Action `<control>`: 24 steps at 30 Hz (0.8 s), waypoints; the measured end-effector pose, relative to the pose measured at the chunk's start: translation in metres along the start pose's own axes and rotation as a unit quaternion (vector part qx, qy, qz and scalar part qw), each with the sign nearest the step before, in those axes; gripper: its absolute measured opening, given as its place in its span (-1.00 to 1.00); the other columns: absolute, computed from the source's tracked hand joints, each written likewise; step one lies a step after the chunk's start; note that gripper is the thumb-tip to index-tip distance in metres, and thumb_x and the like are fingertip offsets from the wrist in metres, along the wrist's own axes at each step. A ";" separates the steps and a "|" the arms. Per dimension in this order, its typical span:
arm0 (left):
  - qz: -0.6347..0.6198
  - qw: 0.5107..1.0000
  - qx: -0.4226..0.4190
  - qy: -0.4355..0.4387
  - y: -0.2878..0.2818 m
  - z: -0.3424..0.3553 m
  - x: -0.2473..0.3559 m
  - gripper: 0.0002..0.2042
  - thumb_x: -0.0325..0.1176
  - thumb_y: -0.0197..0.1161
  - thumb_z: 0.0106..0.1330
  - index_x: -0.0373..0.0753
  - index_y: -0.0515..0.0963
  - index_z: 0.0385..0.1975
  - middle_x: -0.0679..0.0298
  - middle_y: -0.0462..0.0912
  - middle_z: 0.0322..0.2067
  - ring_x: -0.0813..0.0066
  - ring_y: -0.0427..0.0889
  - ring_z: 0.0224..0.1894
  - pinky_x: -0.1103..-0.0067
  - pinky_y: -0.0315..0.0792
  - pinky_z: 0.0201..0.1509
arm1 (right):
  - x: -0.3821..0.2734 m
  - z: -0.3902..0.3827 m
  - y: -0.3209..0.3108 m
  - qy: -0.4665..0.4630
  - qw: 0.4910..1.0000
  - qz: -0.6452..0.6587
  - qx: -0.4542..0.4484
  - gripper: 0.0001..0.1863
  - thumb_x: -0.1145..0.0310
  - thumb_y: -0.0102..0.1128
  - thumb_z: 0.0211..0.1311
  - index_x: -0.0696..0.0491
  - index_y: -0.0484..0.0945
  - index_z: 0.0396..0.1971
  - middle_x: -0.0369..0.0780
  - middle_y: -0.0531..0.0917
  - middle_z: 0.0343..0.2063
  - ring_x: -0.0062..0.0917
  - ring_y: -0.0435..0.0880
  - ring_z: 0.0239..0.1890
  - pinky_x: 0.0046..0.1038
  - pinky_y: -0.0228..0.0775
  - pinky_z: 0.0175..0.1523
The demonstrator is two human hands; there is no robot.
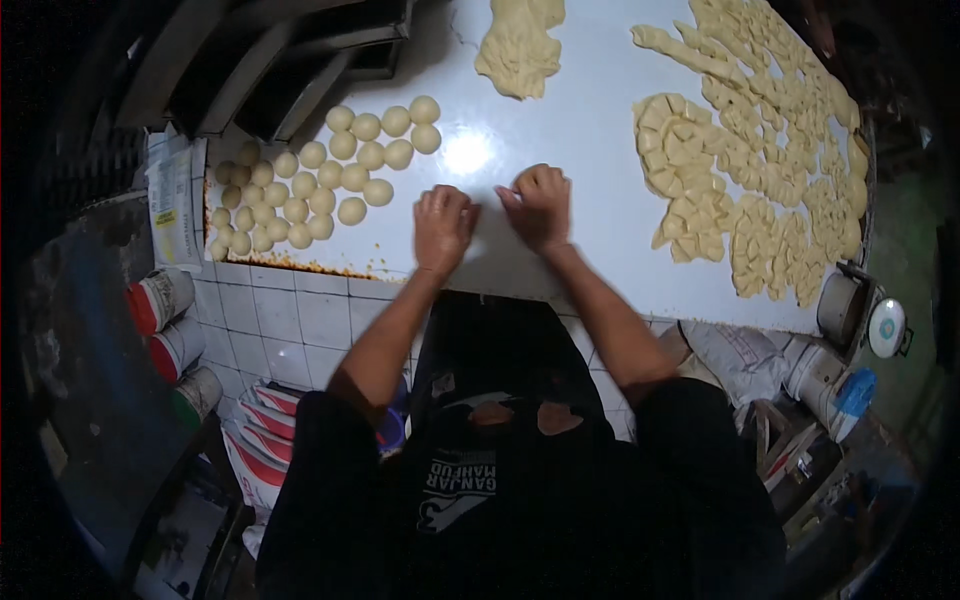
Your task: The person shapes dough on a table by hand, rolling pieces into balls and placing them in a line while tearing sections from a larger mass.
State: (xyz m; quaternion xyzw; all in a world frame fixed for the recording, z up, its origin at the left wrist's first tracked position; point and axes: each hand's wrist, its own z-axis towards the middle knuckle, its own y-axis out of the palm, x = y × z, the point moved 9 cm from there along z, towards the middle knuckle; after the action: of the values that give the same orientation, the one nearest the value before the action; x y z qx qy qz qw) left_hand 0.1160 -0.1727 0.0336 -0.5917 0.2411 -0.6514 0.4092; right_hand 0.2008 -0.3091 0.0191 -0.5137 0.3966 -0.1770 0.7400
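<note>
My left hand (445,228) rests on the white tabletop (480,265) near its front edge, fingers curled under and closed. A short way to its right, my right hand (540,205) is also curled on the surface, its thumb pointing toward the left one. Whatever lies beneath either palm is hidden. Left of my hands, round dough balls (329,174) sit in loose rows, the closest one a little apart from my left hand. To the right spreads a large mass of cut dough pieces (690,170). Beyond my hands lies an uncut slab of dough (520,50).
Dark metal pans (300,85) are stacked at the back left, beside the dough balls. A printed sack (175,205) hangs at the table's left end. Lidded buckets (165,300) and red-and-white sacks (265,435) stand below on the left. A pot (840,305) is by the right corner.
</note>
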 end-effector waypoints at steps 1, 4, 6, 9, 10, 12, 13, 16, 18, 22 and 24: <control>-0.034 0.999 0.023 -0.019 0.013 -0.004 0.009 -0.84 -0.29 0.43 0.33 -0.22 0.64 -0.28 0.08 0.68 -0.16 -0.04 0.60 -0.09 0.10 0.44 -0.04 | 0.010 -0.005 0.021 0.081 0.996 -0.031 -0.010 -0.81 0.20 0.41 0.23 -0.02 0.63 -0.41 -0.16 0.59 -0.29 -0.24 0.59 -0.13 -0.09 0.42 -0.04; -0.037 0.996 -0.049 0.060 0.000 -0.068 -0.016 -0.83 -0.30 0.47 0.28 -0.20 0.66 -0.26 0.11 0.67 -0.18 0.00 0.62 -0.14 0.11 0.46 -0.07 | -0.020 -0.053 -0.005 -0.119 0.985 0.057 -0.110 -0.79 0.17 0.45 0.21 -0.01 0.67 -0.42 -0.18 0.67 -0.32 -0.15 0.63 -0.15 -0.11 0.47 0.05; -0.045 0.990 -0.062 0.119 -0.020 -0.054 -0.037 -0.80 -0.29 0.53 0.26 -0.18 0.65 -0.26 0.14 0.66 -0.17 0.05 0.59 -0.14 0.16 0.44 -0.05 | 0.020 -0.038 -0.001 -0.041 0.971 0.127 -0.199 -0.75 0.14 0.50 0.14 -0.01 0.66 -0.46 -0.17 0.67 -0.33 -0.15 0.62 -0.17 -0.12 0.43 0.02; 0.029 0.997 0.063 -0.028 -0.019 0.016 -0.015 -0.78 -0.28 0.52 0.27 -0.19 0.59 -0.30 0.10 0.65 -0.16 0.00 0.58 -0.16 0.16 0.41 -0.04 | -0.008 -0.002 -0.005 -0.080 0.994 -0.017 -0.074 -0.74 0.13 0.48 0.12 0.00 0.65 -0.44 -0.17 0.66 -0.34 -0.21 0.61 -0.19 -0.13 0.37 -0.03; 0.020 0.998 0.046 -0.028 -0.002 0.010 0.003 -0.74 -0.28 0.52 0.25 -0.22 0.56 -0.29 0.08 0.65 -0.15 -0.03 0.57 -0.12 0.13 0.41 -0.04 | -0.006 -0.016 0.021 -0.016 0.993 -0.039 -0.108 -0.78 0.16 0.43 0.18 0.00 0.67 -0.41 -0.17 0.66 -0.32 -0.23 0.62 -0.19 -0.12 0.39 -0.01; -0.024 1.000 -0.018 0.002 0.008 -0.045 0.010 -0.71 -0.33 0.54 0.22 -0.22 0.59 -0.16 0.09 0.64 -0.12 -0.05 0.59 -0.01 0.11 0.45 0.06 | -0.035 -0.039 -0.015 -0.093 0.994 0.026 0.053 -0.87 0.25 0.33 0.27 -0.01 0.70 -0.35 -0.17 0.68 -0.27 -0.20 0.67 -0.15 -0.11 0.47 0.02; -0.076 0.996 -0.027 0.043 -0.004 -0.057 0.014 -0.71 -0.34 0.54 0.23 -0.21 0.60 -0.12 0.10 0.64 -0.10 -0.04 0.60 0.02 0.11 0.45 0.10 | -0.014 -0.037 -0.029 -0.095 0.994 0.022 0.058 -0.87 0.25 0.33 0.27 -0.01 0.70 -0.35 -0.17 0.68 -0.27 -0.20 0.67 -0.15 -0.11 0.47 0.02; 0.012 0.992 -0.055 0.115 -0.036 -0.047 -0.024 -0.70 -0.36 0.52 0.26 -0.18 0.60 -0.07 0.15 0.62 -0.05 0.00 0.59 0.10 0.11 0.44 0.18 | 0.067 -0.018 0.010 0.085 0.950 0.193 -0.229 -0.80 0.43 0.38 0.19 0.01 0.64 -0.18 -0.09 0.66 -0.19 -0.08 0.65 -0.04 -0.13 0.53 0.05; 0.048 0.998 -0.029 -0.025 -0.037 -0.025 -0.035 -0.74 -0.38 0.47 0.31 -0.19 0.60 -0.06 0.14 0.61 -0.02 0.02 0.54 0.15 0.11 0.39 0.21 | 0.058 0.070 -0.032 0.068 0.993 0.094 -0.015 -0.74 0.37 0.26 0.38 0.15 0.57 -0.02 -0.02 0.64 -0.08 -0.04 0.62 0.00 -0.09 0.50 0.14; -0.051 0.997 -0.033 -0.052 -0.015 -0.020 0.006 -0.80 -0.42 0.42 0.35 -0.21 0.60 -0.09 0.14 0.61 0.00 0.05 0.57 0.13 0.19 0.42 0.24 | 0.069 0.124 -0.039 0.143 0.978 0.113 0.105 -0.74 0.27 0.21 0.52 0.19 0.51 -0.10 0.13 0.64 -0.03 0.08 0.62 0.05 -0.05 0.47 0.15; -0.047 0.998 -0.026 -0.032 -0.027 -0.069 -0.020 -0.81 -0.41 0.40 0.36 -0.22 0.61 -0.09 0.13 0.61 -0.02 0.04 0.58 0.11 0.21 0.43 0.22 | 0.047 0.116 -0.016 0.295 0.926 0.210 -0.107 -0.72 0.23 0.15 0.55 0.15 0.51 -0.01 0.22 0.70 -0.10 0.12 0.71 0.04 0.04 0.51 0.13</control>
State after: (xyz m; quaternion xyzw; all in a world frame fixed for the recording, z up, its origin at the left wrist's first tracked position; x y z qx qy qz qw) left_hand 0.0420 -0.1527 0.0310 -0.6337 0.2165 -0.6440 0.3700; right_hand 0.3215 -0.2749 0.0332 -0.4193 0.7124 -0.1176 0.5504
